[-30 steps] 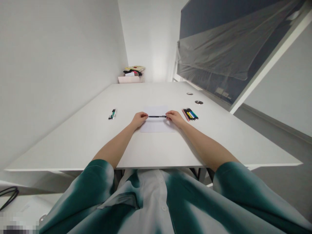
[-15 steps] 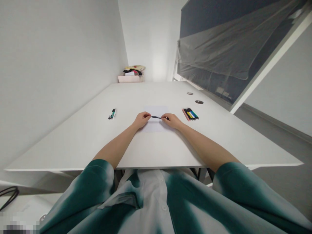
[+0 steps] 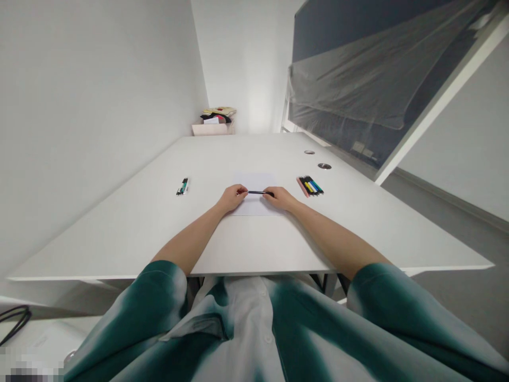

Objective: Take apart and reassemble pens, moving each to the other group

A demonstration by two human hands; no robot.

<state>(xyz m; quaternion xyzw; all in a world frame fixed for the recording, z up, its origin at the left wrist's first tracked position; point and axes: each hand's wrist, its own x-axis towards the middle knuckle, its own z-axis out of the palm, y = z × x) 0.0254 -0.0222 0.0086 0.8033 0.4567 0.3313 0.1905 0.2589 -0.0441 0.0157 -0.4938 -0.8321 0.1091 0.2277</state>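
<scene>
A slim dark pen (image 3: pixel 256 192) is held level between my two hands, just above a white sheet of paper (image 3: pixel 254 208). My left hand (image 3: pixel 233 198) pinches its left end with the fingertips. Round the right end, the fingers of my right hand (image 3: pixel 280 197) are closed. My fingers cover both tips of the pen. Close beyond my right hand lies a row of several coloured pens (image 3: pixel 310 186), with pink, black, yellow and blue among them. Farther off to the left, a small group of green-and-white pens (image 3: pixel 182 187) rests on the table.
The white table (image 3: pixel 254 249) stretches away toward a pale box (image 3: pixel 210 129) heaped with items at its far end. Two round metal cable covers (image 3: pixel 324 166) sit near the right edge. Beyond that edge leans a dark panel (image 3: pixel 358 95) under clear plastic sheeting.
The pen has shifted very slightly between my fingers, and my hands have barely moved. Everything else on the table stays where it was.
</scene>
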